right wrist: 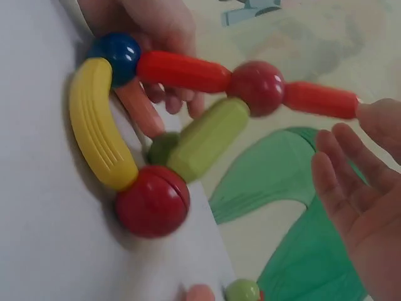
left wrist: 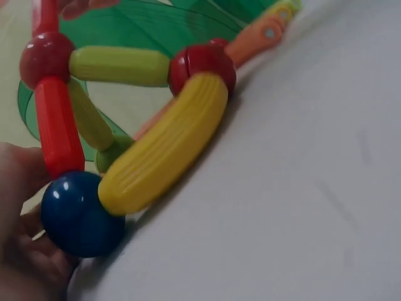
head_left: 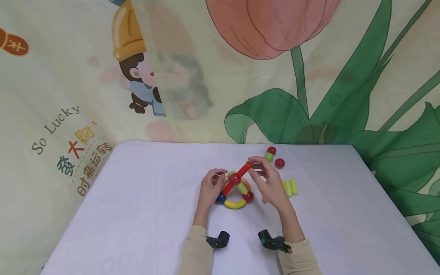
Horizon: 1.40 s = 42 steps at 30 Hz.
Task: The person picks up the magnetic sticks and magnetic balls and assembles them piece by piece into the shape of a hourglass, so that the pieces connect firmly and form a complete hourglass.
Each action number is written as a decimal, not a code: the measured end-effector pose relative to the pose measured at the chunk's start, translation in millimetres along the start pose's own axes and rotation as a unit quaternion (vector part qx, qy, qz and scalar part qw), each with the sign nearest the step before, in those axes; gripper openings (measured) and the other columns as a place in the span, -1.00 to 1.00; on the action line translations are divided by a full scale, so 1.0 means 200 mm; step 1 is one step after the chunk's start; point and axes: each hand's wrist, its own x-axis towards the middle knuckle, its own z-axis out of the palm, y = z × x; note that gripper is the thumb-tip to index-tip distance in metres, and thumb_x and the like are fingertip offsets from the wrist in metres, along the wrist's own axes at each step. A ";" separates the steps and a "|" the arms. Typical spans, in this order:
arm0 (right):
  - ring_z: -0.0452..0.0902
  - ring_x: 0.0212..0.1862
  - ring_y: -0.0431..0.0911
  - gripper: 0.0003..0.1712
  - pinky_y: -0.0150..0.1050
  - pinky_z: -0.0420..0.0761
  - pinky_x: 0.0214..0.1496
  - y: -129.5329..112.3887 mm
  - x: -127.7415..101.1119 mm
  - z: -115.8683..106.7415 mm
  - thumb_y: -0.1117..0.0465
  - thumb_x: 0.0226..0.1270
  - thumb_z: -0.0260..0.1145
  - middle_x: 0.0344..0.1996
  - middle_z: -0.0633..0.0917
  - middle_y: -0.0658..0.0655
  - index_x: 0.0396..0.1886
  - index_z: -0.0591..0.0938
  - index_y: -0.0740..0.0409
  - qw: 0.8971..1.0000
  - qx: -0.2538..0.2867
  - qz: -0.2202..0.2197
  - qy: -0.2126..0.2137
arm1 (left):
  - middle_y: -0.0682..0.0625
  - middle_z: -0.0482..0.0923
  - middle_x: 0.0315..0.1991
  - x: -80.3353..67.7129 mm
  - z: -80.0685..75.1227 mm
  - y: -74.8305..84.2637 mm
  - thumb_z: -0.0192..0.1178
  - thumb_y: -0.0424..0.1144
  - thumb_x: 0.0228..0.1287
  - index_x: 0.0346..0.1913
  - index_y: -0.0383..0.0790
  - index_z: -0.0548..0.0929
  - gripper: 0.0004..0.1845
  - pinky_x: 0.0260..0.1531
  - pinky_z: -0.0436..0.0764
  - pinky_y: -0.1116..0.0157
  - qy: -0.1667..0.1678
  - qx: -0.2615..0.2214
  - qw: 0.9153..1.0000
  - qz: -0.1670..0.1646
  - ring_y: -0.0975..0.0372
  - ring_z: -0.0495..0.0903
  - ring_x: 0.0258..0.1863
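Nearest the camera, two beige sleeves with black wrist mounts come in over the white worktop (head_left: pixel 144 214), and right ahead of them both hands are on the toy. The right hand (head_left: pixel 271 185) has a grip on the far tip of the upper red rod (head_left: pixel 245 169), thumb and forefinger pinching the end while the other fingers stay loose and spread. The left hand (head_left: pixel 210 188) is curled in against the near side of the frame, fingers at the lower red rod (left wrist: pixel 57 125) and the blue ball (left wrist: pixel 80 214), though exactly how tight that grip is, the pictures don't settle. Between the hands stands the rod-and-ball frame (head_left: pixel 235 189), in the middle of the worktop, resting on its curved yellow piece (right wrist: pixel 100 125). That yellow curve runs from the blue ball to a red ball (right wrist: pixel 152 201) on the worktop; the two red rods line up through a raised red ball (right wrist: pixel 257 88), and a light green rod (right wrist: pixel 207 141) slants down from it towards the low red ball. An orange rod (right wrist: pixel 139 108) lies at the base behind. Further out, past the right hand, loose pieces: two red balls (head_left: pixel 279 163) and a green ball (head_left: pixel 269 157), close together, and pale green rods (head_left: pixel 290 187) lying side by side just beside the right hand.
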 end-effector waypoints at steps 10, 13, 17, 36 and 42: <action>0.43 0.15 0.07 -0.66 0.08 0.47 0.17 0.17 -0.03 -0.31 0.14 0.42 0.12 0.08 0.54 0.16 0.13 0.45 0.08 0.985 -0.122 0.124 -0.018 | -0.07 0.46 0.01 0.18 -0.12 0.11 0.13 -0.27 0.30 0.21 0.03 0.48 -0.59 -0.16 0.55 0.24 -0.250 0.172 0.953 0.001 0.16 0.48 -0.14; 0.38 0.18 0.15 -0.63 0.12 0.45 0.18 0.25 -0.07 -0.42 0.12 0.45 0.06 0.12 0.50 0.24 0.18 0.42 0.12 0.973 -0.141 0.180 -0.028 | -0.06 0.45 0.01 0.21 -0.13 0.12 0.12 -0.32 0.30 0.22 0.08 0.48 -0.56 -0.13 0.54 0.24 -0.293 0.186 0.938 0.007 0.16 0.49 -0.10; 0.34 0.19 0.22 -0.56 0.11 0.49 0.13 0.33 -0.12 -0.51 0.07 0.47 0.00 0.15 0.45 0.31 0.25 0.38 0.14 0.957 -0.161 0.237 -0.047 | -0.06 0.47 -0.03 0.22 -0.13 0.12 0.13 -0.33 0.30 0.22 0.07 0.49 -0.56 -0.16 0.55 0.29 -0.303 0.192 0.933 0.025 0.17 0.52 -0.15; 0.37 0.02 0.17 -0.49 0.05 0.49 0.02 0.43 -0.16 -0.49 0.14 0.38 0.13 0.05 0.45 0.36 0.29 0.40 0.14 0.944 -0.183 0.260 -0.086 | -0.07 0.37 0.15 0.14 -0.15 0.10 0.11 -0.35 0.22 0.24 0.06 0.47 -0.49 -0.33 0.57 0.31 -0.235 0.210 0.948 0.041 0.11 0.45 -0.10; 0.38 -0.03 0.12 -0.51 -0.11 0.49 -0.09 0.42 -0.16 -0.50 0.13 0.36 0.16 -0.01 0.47 0.31 0.25 0.43 0.12 0.941 -0.190 0.271 -0.076 | 0.02 0.54 0.07 0.18 -0.15 0.06 0.08 -0.44 0.22 0.00 -0.04 0.66 -0.64 -0.10 0.56 0.22 -0.292 0.151 0.937 0.119 0.15 0.50 -0.04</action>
